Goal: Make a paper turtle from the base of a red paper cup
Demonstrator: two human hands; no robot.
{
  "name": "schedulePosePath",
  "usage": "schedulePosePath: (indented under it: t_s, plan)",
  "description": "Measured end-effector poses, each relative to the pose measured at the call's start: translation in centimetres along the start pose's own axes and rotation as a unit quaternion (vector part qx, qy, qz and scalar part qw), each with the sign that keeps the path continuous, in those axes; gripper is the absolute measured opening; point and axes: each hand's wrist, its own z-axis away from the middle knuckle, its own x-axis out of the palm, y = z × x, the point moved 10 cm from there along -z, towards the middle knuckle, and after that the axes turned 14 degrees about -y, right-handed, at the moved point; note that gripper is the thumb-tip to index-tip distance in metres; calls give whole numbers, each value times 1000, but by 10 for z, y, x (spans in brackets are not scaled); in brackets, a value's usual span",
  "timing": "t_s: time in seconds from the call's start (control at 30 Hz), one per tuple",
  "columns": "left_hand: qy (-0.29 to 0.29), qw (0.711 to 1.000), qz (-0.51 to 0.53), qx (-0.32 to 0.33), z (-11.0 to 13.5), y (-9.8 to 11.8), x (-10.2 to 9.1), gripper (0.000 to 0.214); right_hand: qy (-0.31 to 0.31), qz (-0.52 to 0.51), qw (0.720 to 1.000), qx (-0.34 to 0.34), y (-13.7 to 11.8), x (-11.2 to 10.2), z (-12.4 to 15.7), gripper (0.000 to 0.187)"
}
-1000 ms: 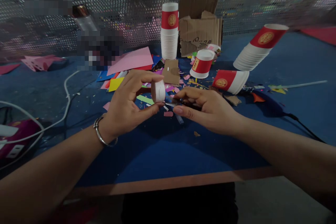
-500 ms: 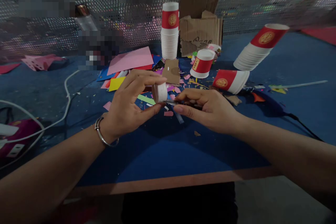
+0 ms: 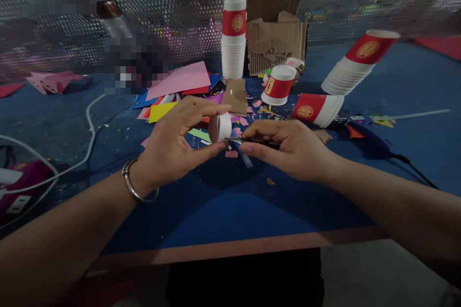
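Disc (image 3: 224, 126) between fingers (image 3: 209, 152), cups (image 3: 278, 87) behind, cable (image 3: 91, 127) left

Pinches a short white cup-shaped piece (image 3: 224, 127) between thumb and fingers of the left grip (image 3: 173, 141). Holds a thin metal-tipped tool (image 3: 236, 139) in the right grip (image 3: 290, 146), at the piece's lower edge. Wears a silver bracelet (image 3: 131, 191) behind the left grip. Faces paper scraps (image 3: 231, 154) strewn over the blue desk (image 3: 234, 211), an upright cup stack (image 3: 233, 38), a slanting cup stack (image 3: 356, 64), a rim-down cup (image 3: 278, 87), a cup lying sideways (image 3: 317, 109) and torn cardboard (image 3: 277, 41).
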Motion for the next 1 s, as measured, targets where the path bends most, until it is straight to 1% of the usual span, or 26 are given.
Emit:
schedulePosePath:
  t_s: [0.07,0.13,0.27,0.37,0.5,0.6,0.77,0.9,1.0]
  plan:
    - [-14,1000,12,-14,0,-2,2,51,-6,0,1000,5,1,1,0,34]
    - [-19,1000,8,-10,-1,-1,3,50,-18,-7,1000,16,3,3,-1,35]
    - [-12,1000,-20,15,-2,2,2,51,-32,-35,998,35,7,6,-1,34]
    - [-5,999,-30,17,-2,0,2,52,-36,-50,997,47,8,6,-1,35]
    - [4,999,-28,18,-2,-2,0,48,-46,-65,995,55,9,7,0,40]
    - [3,999,-29,26,-1,0,0,47,-40,-76,995,47,7,3,-1,43]
    - [-12,998,-49,40,0,3,2,46,-15,-61,998,32,3,-7,-1,50]
    - [-28,995,-74,65,-1,7,7,47,-14,-59,998,29,5,-7,-1,57]
    - [-22,990,-90,102,0,14,7,51,-17,-54,998,30,6,-5,-1,57]
